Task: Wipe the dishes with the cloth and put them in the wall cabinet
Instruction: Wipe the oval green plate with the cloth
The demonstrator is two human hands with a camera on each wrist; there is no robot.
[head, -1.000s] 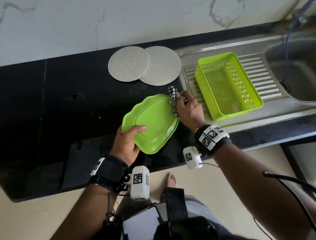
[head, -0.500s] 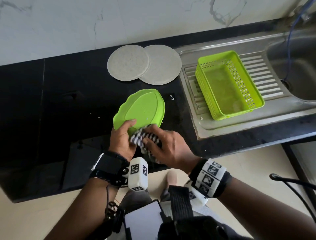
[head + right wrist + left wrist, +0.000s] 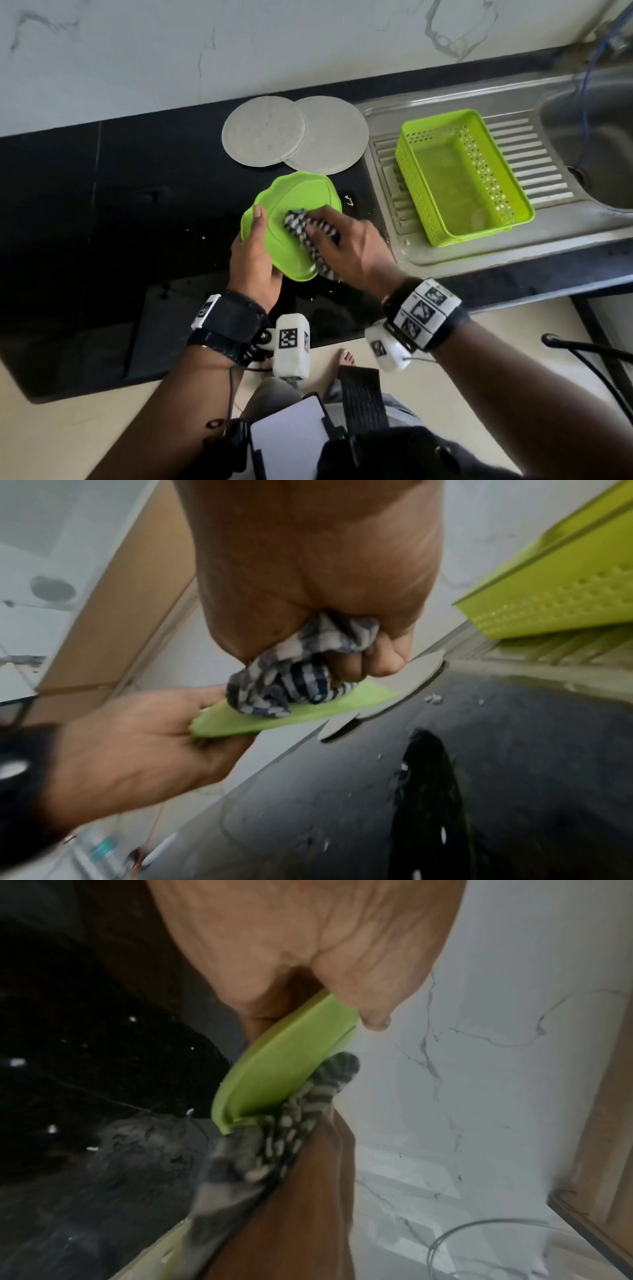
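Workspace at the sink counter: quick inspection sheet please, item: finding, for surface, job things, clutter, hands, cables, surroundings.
Surface: black counter, glossy, pale specks near the plate.
Job's things: green plate held tilted above the counter; checked cloth pressed on its face. Wall cabinet: not in the head view.
Clutter: two round grey mats overlapping by the wall; green basket, nothing seen inside, on the steel drainboard.
Hands: left hand grips the plate's rim; right hand bunches the cloth.
Cables: black cable at right; blue hose into the sink.
Surroundings: marble wall, beige floor.
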